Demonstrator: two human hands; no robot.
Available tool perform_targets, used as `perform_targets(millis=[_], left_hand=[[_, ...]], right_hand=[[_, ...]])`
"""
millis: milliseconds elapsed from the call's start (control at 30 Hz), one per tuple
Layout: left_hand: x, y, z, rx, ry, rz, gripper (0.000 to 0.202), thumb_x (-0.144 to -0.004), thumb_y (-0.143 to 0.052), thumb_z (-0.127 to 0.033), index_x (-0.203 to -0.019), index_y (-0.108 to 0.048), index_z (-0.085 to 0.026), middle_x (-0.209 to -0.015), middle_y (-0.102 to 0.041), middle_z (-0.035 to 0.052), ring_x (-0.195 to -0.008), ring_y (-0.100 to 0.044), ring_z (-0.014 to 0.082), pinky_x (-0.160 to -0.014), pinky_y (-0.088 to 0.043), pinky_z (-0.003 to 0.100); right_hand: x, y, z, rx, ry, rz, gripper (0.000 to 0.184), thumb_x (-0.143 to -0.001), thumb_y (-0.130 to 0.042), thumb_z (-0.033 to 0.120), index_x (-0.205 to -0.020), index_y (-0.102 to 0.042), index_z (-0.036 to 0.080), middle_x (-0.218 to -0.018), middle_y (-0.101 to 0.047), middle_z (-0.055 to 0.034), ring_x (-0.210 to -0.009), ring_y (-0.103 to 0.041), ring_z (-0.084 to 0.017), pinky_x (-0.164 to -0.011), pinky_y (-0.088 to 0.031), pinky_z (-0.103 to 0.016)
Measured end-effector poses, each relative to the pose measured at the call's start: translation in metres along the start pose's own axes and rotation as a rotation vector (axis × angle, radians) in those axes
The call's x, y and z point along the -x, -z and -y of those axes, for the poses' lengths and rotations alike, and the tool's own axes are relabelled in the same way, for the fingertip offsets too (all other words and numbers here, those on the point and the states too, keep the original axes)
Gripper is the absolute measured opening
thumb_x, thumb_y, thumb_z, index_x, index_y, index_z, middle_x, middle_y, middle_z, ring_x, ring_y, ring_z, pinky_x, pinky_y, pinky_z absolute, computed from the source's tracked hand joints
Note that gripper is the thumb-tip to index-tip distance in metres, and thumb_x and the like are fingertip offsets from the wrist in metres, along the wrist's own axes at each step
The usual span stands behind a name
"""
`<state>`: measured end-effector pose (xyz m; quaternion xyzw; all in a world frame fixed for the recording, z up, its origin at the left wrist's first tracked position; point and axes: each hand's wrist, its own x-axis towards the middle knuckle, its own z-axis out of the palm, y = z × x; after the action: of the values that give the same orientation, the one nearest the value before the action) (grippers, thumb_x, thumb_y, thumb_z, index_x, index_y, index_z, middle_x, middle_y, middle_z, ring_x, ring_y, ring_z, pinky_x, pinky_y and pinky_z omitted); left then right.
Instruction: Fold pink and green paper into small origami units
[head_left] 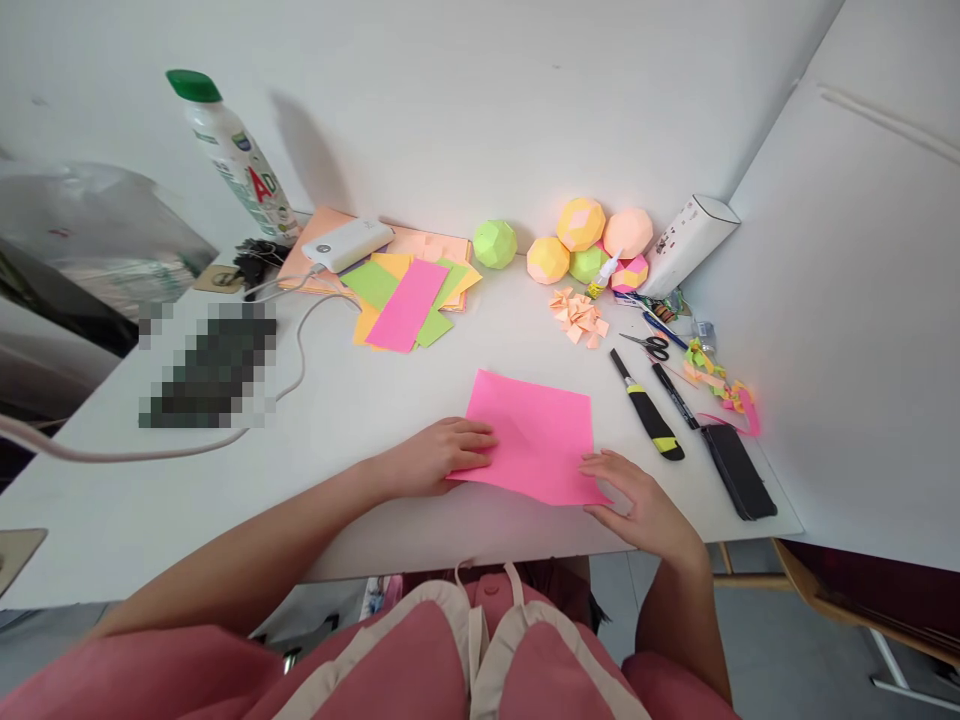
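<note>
Pink sheet (534, 430): one, lying on the table near its front edge, between the two hands. Paper balls: six, of which one green ball (495, 244) stands apart and five are grouped to its right. One each of scissors (655, 347), utility knife (654, 420), black marker (675, 395), black case (739, 472), glue bottle (603, 277), white box (694, 245), power bank (349, 245) and green-capped bottle (244, 165). One pink strip (407, 306) tops a pile of coloured paper; the pieces beneath overlap and cannot be counted.

Left hand (444, 458): laid open, fingers together, on the sheet's left side. Right hand (637, 500): open, thumb apart from the fingers, at the sheet's right edge and lower right corner; whether the thumb bears on the paper cannot be told. The sheet's near edge is slightly wavy.

White table (367, 400), set against a pale wall (427, 120), with a white panel (855, 300) at right. Grey floor (757, 630) visible below. One dark object (217, 370) at left is pixelated and unidentifiable.
</note>
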<state>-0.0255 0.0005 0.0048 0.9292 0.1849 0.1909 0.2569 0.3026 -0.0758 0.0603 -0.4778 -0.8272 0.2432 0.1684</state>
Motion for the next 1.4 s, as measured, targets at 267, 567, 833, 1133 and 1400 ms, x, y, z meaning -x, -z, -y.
perform_targets(millis=[267, 567, 833, 1133, 1400], left_hand=[[-0.009, 0.006, -0.006, 0.295, 0.193, -0.099, 0.033, -0.093, -0.048, -0.037, -0.079, -0.072, -0.019, -0.111, -0.069, 0.0109, -0.110, -0.060, 0.0260, -0.095, -0.046, 0.037], [-0.006, -0.013, 0.000, 0.411, 0.504, -0.276, 0.049, -0.086, -0.055, -0.042, -0.130, -0.047, -0.022, -0.108, -0.068, 0.0078, -0.098, -0.064, 0.0239, -0.086, -0.050, 0.037], [-0.007, -0.027, 0.001, -0.048, 0.396, -0.571, 0.045, -0.089, -0.052, -0.030, -0.132, -0.043, -0.019, -0.120, -0.059, 0.0140, -0.112, -0.057, 0.0269, -0.093, -0.049, 0.046], [-0.017, -0.062, -0.051, -0.364, 0.243, -0.117, 0.061, -0.091, -0.047, -0.040, -0.139, -0.039, -0.004, -0.146, -0.036, 0.0230, -0.138, -0.028, 0.0368, -0.113, -0.023, 0.052], [-0.010, -0.064, -0.049, -0.371, 0.272, -0.083, 0.068, -0.091, -0.043, -0.051, -0.140, -0.039, -0.004, -0.149, -0.029, 0.0226, -0.138, -0.028, 0.0375, -0.112, -0.021, 0.052]], right_hand=[[-0.038, 0.000, 0.023, 0.290, -0.005, 0.115, 0.026, -0.095, -0.040, 0.023, -0.106, -0.064, 0.020, -0.098, -0.070, -0.0072, -0.087, -0.065, -0.021, -0.075, -0.052, -0.036], [-0.098, -0.019, 0.032, 0.553, 0.071, 0.278, 0.023, -0.094, -0.044, 0.021, -0.108, -0.062, 0.015, -0.092, -0.067, -0.0128, -0.087, -0.061, -0.024, -0.073, -0.046, -0.036], [-0.112, -0.051, -0.003, 0.379, 0.192, 0.228, 0.036, -0.092, -0.040, 0.013, -0.125, -0.056, 0.016, -0.082, -0.061, -0.0058, -0.070, -0.054, -0.016, -0.060, -0.042, -0.027], [-0.111, -0.041, -0.010, 0.119, 0.163, 0.160, 0.040, -0.086, -0.039, 0.008, -0.118, -0.061, 0.019, -0.084, -0.062, -0.0036, -0.068, -0.055, -0.013, -0.064, -0.045, -0.026], [-0.112, -0.043, -0.015, 0.184, 0.214, 0.202, 0.044, -0.086, -0.038, 0.007, -0.121, -0.060, 0.020, -0.080, -0.059, -0.0034, -0.067, -0.053, -0.014, -0.059, -0.043, -0.025]])
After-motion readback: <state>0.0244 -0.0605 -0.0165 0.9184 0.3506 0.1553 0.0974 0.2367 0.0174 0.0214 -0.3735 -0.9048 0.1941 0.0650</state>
